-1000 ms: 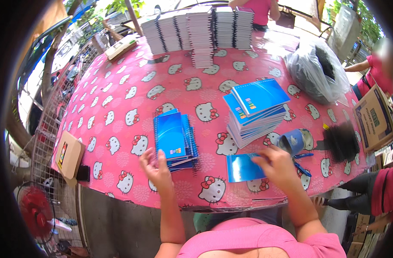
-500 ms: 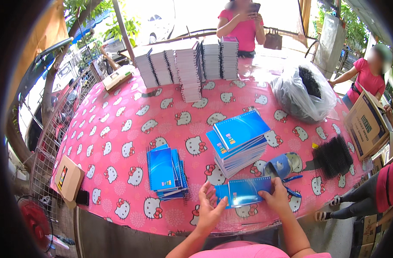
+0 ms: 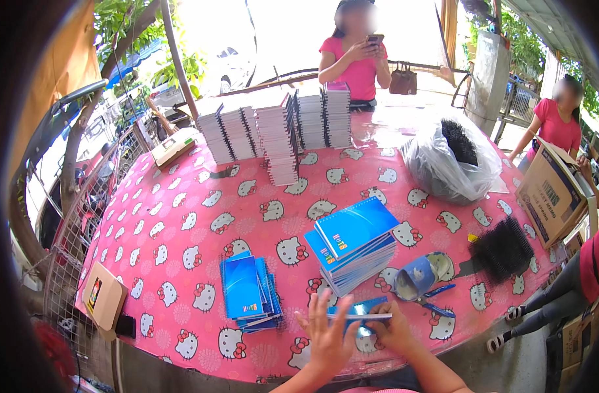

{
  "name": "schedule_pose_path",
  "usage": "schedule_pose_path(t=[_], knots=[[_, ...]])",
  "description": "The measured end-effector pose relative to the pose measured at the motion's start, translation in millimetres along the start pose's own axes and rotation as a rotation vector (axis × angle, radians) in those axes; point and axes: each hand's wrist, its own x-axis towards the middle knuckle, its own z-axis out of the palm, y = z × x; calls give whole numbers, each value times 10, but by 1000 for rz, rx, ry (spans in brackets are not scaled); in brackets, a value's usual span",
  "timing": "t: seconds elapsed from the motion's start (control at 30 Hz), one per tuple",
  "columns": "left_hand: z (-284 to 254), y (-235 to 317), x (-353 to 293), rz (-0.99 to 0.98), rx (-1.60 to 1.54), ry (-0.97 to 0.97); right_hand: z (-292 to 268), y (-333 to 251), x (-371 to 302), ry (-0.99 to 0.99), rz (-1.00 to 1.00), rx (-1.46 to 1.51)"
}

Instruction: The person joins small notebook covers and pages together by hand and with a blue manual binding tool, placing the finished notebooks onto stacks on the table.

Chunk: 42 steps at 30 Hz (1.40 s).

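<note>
A small blue notebook (image 3: 361, 308) is in my right hand (image 3: 396, 333), tipped so that its white page edge faces me. My left hand (image 3: 327, 337) is at the notebook's left end with fingers spread; whether it touches the notebook I cannot tell. Just beyond them rises a tall stack of blue spiral notebooks (image 3: 358, 252). To the left lies a lower, uneven pile of blue notebooks (image 3: 247, 291). Right of my hands are a blue cup-like container (image 3: 414, 278) on its side and a tool with two blue handles (image 3: 438, 309).
Black plastic spiral coils (image 3: 502, 247) lie at the right, with a clear bag of more coils (image 3: 453, 164) behind. Thick stacks of spiral-bound books (image 3: 273, 147) stand at the back. Cardboard boxes (image 3: 549, 193) are at the right edge. Other people stand around the table.
The notebook has gone from lying cover-up between both hands to being tilted nearly edge-on in my right hand. My left hand has lifted and spread its fingers. The view has shifted slightly.
</note>
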Motion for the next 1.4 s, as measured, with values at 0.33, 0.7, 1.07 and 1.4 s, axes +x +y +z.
schedule_pose_path(t=[0.33, 0.7, 1.07, 1.4], knots=[[143, -149, 141, 105, -54, -94, -821, -383, 37, 282, -223, -456], [184, -159, 124, 122, -43, -73, -2682, 791, 316, 625, 341, -1232], [134, -90, 115, 163, 103, -100, -2558, 347, 579, 589, 198, -1187], [112, -60, 128, 165, -50, -65, -2439, 470, 620, 604, 89, -1254]])
